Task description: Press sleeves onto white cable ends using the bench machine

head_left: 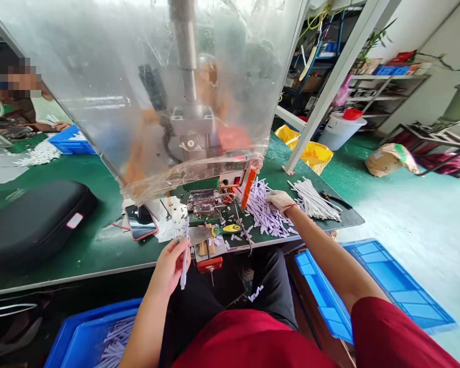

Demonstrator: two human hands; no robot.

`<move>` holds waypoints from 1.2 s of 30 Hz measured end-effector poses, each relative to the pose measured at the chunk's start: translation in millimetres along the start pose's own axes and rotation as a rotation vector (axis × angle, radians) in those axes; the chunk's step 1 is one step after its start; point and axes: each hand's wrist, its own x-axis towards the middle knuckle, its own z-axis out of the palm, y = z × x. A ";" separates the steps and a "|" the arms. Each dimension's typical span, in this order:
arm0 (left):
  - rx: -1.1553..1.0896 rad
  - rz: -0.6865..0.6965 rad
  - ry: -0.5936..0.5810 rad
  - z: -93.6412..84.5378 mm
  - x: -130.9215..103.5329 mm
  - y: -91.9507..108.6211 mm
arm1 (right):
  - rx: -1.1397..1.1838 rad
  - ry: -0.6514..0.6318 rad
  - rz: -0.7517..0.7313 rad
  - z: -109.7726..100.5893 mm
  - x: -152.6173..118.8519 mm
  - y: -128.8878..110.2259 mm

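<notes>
Strip (183, 276) is pinched in the bare left hand (171, 267), poking out both ends. Gloved right hand (280, 201) is on the lilac pile (266, 217) off right, can't tell if it's gripping anything tbh.

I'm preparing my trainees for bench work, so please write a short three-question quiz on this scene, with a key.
1. True or false: the left hand holds a pale strip.
2. What colours are on the scraper's handle?
a) red and white
b) yellow and green
c) blue and black
3. Fill in: the right hand, at the pile of purple strips, wears a ____.

Key: 1 true; 2 b; 3 glove.
</notes>
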 end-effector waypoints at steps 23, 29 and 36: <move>0.024 0.022 0.123 -26.6 -24.7 -8.2 | 0.650 -0.583 -0.087 137.0 -135.0 -84.3; 0.027 0.003 0.153 -27.1 -24.3 -10.0 | 0.764 -0.639 0.004 150.5 -123.5 -80.5; 0.083 -0.019 0.157 -23.6 -25.0 -8.2 | 0.780 -0.662 0.061 149.3 -115.4 -86.1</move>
